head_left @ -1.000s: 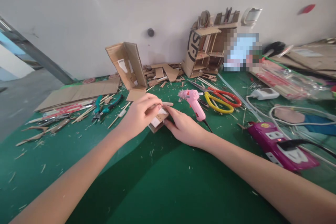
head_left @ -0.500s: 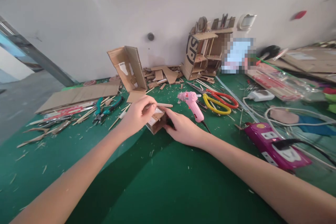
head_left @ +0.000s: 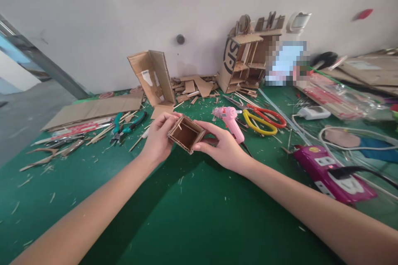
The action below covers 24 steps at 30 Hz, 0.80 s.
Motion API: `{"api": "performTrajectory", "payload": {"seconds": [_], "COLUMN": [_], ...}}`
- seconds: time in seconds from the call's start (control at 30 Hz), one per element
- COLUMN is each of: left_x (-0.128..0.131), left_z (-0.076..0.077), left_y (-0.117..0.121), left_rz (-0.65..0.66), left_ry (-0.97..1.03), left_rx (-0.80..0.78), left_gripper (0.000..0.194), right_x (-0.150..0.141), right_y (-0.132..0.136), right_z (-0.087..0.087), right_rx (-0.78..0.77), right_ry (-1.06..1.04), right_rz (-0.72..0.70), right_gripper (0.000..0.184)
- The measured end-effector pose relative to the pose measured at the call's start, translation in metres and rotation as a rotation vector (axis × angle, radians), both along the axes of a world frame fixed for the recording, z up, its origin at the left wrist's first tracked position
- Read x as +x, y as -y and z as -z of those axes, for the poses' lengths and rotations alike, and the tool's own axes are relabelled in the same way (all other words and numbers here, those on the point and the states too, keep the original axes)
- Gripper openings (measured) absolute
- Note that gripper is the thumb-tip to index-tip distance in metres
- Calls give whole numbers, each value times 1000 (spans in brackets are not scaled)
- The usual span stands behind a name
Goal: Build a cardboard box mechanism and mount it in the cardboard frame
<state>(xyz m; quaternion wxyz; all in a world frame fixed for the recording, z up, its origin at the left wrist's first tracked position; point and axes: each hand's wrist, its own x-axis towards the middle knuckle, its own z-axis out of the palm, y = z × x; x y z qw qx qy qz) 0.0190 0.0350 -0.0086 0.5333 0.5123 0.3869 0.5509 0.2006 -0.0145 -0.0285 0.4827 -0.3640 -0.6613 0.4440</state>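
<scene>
One cardboard box (head_left: 186, 134) between left hand (head_left: 159, 137) and right hand (head_left: 220, 147)
Each grip clasps it above the green desk (head_left: 186, 215); one glue gun (head_left: 231, 123), one pair of scissors (head_left: 251, 109), pale wall (head_left: 124, 16) beyond.

One left hand (head_left: 160, 136), one right hand (head_left: 222, 147), that makes two! Add one small cardboard box (head_left: 189, 131), one pink glue gun (head_left: 231, 126), one pair of scissors (head_left: 248, 110), one purple power strip (head_left: 321, 160), one white adapter (head_left: 315, 112), one cardboard shelf unit (head_left: 231, 72), and a single round wall fitting (head_left: 180, 39)!
</scene>
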Motion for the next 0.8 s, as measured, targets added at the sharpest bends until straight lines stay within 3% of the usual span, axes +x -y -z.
{"api": "performTrajectory", "payload": {"seconds": [0.17,0.27,0.4,0.53,0.7,0.8], "left_x": [-3,-3,0,-3,-7,-6], "left_z": [4,2,2,3,-2,-3], "left_y": [1,-3,-4,-1,-1,-3], "left_rz": [96,113,91,313,158,106], "left_ry": [-36,-9,74,23,-48,-3], "left_rx": [-18,-67,-32,86,192,165], "left_gripper": [28,27,34,64,68,68], "right_x": [4,3,3,5,1,-3], "right_y": [0,-4,-12,-13,-7,-2], "right_z": [0,0,0,-4,-14,-16], "right_rx": [-21,-39,-101,-109,-101,-55], "right_ry": [-5,-48,-177,-159,-68,-20], "right_rz": [-49,9,148,281,292,270], "right_gripper": [62,61,39,20,14,13]}}
